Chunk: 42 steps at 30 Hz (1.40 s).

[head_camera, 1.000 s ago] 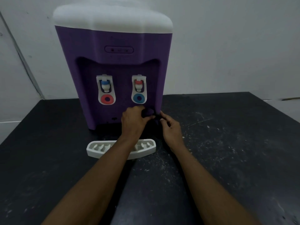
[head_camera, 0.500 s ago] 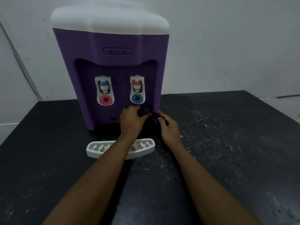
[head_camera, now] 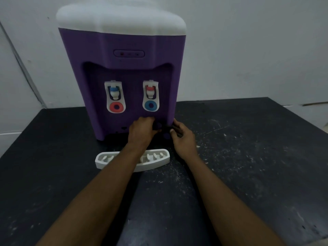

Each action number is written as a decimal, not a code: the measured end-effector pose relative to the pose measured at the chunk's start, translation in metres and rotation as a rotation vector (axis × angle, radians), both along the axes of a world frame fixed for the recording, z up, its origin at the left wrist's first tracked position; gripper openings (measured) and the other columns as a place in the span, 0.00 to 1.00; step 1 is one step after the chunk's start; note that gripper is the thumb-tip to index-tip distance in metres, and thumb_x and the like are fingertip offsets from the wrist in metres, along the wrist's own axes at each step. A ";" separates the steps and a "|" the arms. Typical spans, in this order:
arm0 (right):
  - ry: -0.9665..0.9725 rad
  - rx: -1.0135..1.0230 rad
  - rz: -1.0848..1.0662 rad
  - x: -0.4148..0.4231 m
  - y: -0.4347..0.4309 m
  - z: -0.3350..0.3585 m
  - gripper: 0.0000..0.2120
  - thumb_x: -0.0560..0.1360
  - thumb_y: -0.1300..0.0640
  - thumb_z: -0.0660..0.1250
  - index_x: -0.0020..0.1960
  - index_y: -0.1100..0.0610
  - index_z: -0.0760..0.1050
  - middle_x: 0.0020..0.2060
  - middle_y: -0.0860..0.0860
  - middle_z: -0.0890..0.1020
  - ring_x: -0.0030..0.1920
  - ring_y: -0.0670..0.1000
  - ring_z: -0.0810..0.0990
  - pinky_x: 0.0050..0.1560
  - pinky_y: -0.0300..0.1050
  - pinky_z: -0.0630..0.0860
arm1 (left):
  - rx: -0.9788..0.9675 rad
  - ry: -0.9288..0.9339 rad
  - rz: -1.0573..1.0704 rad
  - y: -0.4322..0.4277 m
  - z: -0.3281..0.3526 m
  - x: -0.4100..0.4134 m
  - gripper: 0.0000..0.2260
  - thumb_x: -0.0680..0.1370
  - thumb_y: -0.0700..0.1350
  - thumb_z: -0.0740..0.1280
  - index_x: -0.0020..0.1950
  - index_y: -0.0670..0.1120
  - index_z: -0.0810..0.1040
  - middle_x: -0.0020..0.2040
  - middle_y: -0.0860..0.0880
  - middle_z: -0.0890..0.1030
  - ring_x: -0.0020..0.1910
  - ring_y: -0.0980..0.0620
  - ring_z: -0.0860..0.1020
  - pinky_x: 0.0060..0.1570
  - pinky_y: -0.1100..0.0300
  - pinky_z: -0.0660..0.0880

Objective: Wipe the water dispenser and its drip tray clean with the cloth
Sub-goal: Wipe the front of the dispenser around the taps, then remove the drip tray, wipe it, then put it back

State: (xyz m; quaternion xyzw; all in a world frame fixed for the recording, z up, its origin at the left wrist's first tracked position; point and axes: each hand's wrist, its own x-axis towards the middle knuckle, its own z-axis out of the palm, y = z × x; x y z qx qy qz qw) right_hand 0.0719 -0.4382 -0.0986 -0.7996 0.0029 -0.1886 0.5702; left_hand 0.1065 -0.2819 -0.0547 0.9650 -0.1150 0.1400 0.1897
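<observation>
Water dispenser stood at 12 o'clock on the desk, left hand and right hand both gripping the dark cloth at its foot, while the detached drip tray at its 6 o'clock seemingly awaited wiping.

Dispenser stands behind my left hand and right hand, cloth between them; drip tray lies on the table before them, under my left forearm.
</observation>
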 end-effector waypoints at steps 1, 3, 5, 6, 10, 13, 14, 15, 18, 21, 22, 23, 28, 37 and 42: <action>-0.003 -0.004 -0.004 -0.001 0.000 0.000 0.21 0.82 0.65 0.66 0.75 0.59 0.73 0.65 0.53 0.82 0.64 0.45 0.80 0.64 0.33 0.75 | 0.072 -0.013 -0.006 0.004 0.001 0.002 0.16 0.77 0.54 0.73 0.58 0.45 0.80 0.52 0.43 0.83 0.51 0.42 0.82 0.49 0.49 0.79; -0.012 -0.001 -0.001 -0.002 0.000 0.001 0.21 0.82 0.65 0.66 0.75 0.60 0.73 0.65 0.53 0.82 0.63 0.45 0.80 0.59 0.26 0.73 | 0.159 -0.032 -0.011 0.014 0.002 0.003 0.17 0.77 0.56 0.72 0.57 0.45 0.80 0.51 0.43 0.83 0.50 0.42 0.82 0.48 0.49 0.80; -0.014 -0.010 -0.003 -0.002 0.001 0.000 0.22 0.82 0.63 0.67 0.75 0.59 0.72 0.65 0.53 0.82 0.63 0.45 0.80 0.57 0.24 0.73 | 0.223 -0.046 0.004 0.028 0.002 0.003 0.17 0.77 0.56 0.71 0.57 0.45 0.80 0.50 0.43 0.83 0.49 0.42 0.82 0.47 0.50 0.79; -0.015 -0.019 -0.007 -0.002 0.001 0.000 0.22 0.82 0.63 0.68 0.75 0.59 0.72 0.65 0.53 0.81 0.63 0.45 0.80 0.57 0.24 0.73 | 0.247 -0.051 0.013 0.035 0.002 0.003 0.16 0.78 0.57 0.71 0.57 0.45 0.80 0.50 0.43 0.83 0.48 0.42 0.82 0.47 0.50 0.78; -0.007 -0.027 -0.001 -0.002 0.002 -0.001 0.24 0.82 0.63 0.68 0.76 0.58 0.71 0.66 0.54 0.81 0.65 0.47 0.79 0.63 0.31 0.75 | 0.304 -0.059 0.052 0.066 0.005 -0.002 0.15 0.79 0.56 0.69 0.54 0.44 0.80 0.48 0.42 0.83 0.46 0.41 0.83 0.45 0.50 0.78; -0.003 -0.048 -0.001 -0.002 0.003 -0.001 0.24 0.82 0.65 0.67 0.77 0.59 0.70 0.67 0.55 0.80 0.65 0.47 0.79 0.66 0.37 0.76 | 0.322 -0.035 0.074 0.083 0.008 -0.008 0.13 0.80 0.53 0.68 0.54 0.44 0.80 0.48 0.42 0.83 0.47 0.42 0.83 0.46 0.49 0.79; -0.003 -0.064 -0.009 -0.002 0.001 -0.002 0.24 0.81 0.66 0.67 0.77 0.60 0.70 0.67 0.55 0.80 0.64 0.46 0.79 0.65 0.35 0.75 | 0.334 -0.032 0.077 0.085 0.008 -0.008 0.13 0.80 0.53 0.67 0.53 0.43 0.81 0.48 0.42 0.83 0.46 0.42 0.83 0.46 0.49 0.79; -0.005 -0.073 -0.006 -0.002 0.003 -0.001 0.24 0.81 0.66 0.67 0.77 0.60 0.70 0.67 0.55 0.80 0.64 0.46 0.79 0.64 0.33 0.75 | 0.351 -0.035 0.091 0.091 0.010 -0.011 0.12 0.81 0.52 0.67 0.53 0.43 0.81 0.47 0.42 0.83 0.45 0.42 0.83 0.45 0.50 0.79; 0.003 -0.084 0.002 -0.004 0.004 0.000 0.24 0.82 0.67 0.66 0.77 0.61 0.69 0.67 0.56 0.80 0.65 0.48 0.78 0.68 0.42 0.76 | 0.435 -0.052 0.119 0.091 0.013 -0.014 0.09 0.81 0.47 0.66 0.50 0.42 0.81 0.47 0.42 0.83 0.44 0.42 0.83 0.41 0.51 0.75; 0.007 -0.088 0.009 -0.005 0.003 -0.001 0.25 0.82 0.67 0.65 0.78 0.61 0.68 0.69 0.57 0.79 0.67 0.48 0.77 0.70 0.45 0.75 | 0.499 -0.046 0.130 0.094 0.016 -0.017 0.06 0.81 0.44 0.66 0.51 0.43 0.81 0.48 0.43 0.84 0.45 0.43 0.83 0.42 0.51 0.76; 0.008 -0.095 0.011 -0.005 0.003 -0.001 0.25 0.82 0.66 0.65 0.78 0.60 0.68 0.69 0.56 0.79 0.66 0.47 0.77 0.69 0.43 0.75 | 0.503 -0.046 0.133 0.096 0.016 -0.018 0.06 0.81 0.44 0.66 0.51 0.43 0.81 0.48 0.43 0.84 0.45 0.43 0.83 0.42 0.51 0.77; 0.005 -0.103 0.010 -0.005 0.003 0.000 0.25 0.82 0.66 0.65 0.78 0.60 0.68 0.69 0.56 0.79 0.66 0.46 0.77 0.68 0.41 0.74 | 0.501 -0.051 0.139 0.101 0.017 -0.020 0.06 0.81 0.45 0.66 0.51 0.43 0.81 0.48 0.43 0.83 0.45 0.43 0.83 0.42 0.51 0.76; -0.082 -0.065 -0.117 -0.012 0.011 0.001 0.16 0.82 0.61 0.66 0.70 0.57 0.75 0.61 0.53 0.81 0.59 0.49 0.80 0.64 0.52 0.79 | 0.317 -0.072 0.129 0.119 0.014 -0.029 0.12 0.80 0.52 0.69 0.55 0.44 0.78 0.49 0.43 0.83 0.47 0.42 0.82 0.45 0.50 0.78; 0.086 -0.596 0.293 -0.050 0.023 0.006 0.35 0.58 0.18 0.67 0.57 0.36 0.72 0.51 0.32 0.77 0.56 0.33 0.72 0.62 0.44 0.62 | -0.300 -0.151 0.096 0.144 -0.019 -0.050 0.13 0.74 0.54 0.77 0.54 0.49 0.83 0.47 0.51 0.85 0.44 0.53 0.81 0.43 0.58 0.78; 0.108 -0.626 0.348 -0.046 0.024 0.009 0.35 0.54 0.23 0.76 0.54 0.38 0.72 0.50 0.32 0.77 0.55 0.32 0.69 0.63 0.47 0.66 | -0.443 -0.126 0.064 0.148 -0.025 -0.052 0.12 0.72 0.51 0.78 0.53 0.50 0.84 0.46 0.56 0.84 0.44 0.61 0.80 0.42 0.75 0.71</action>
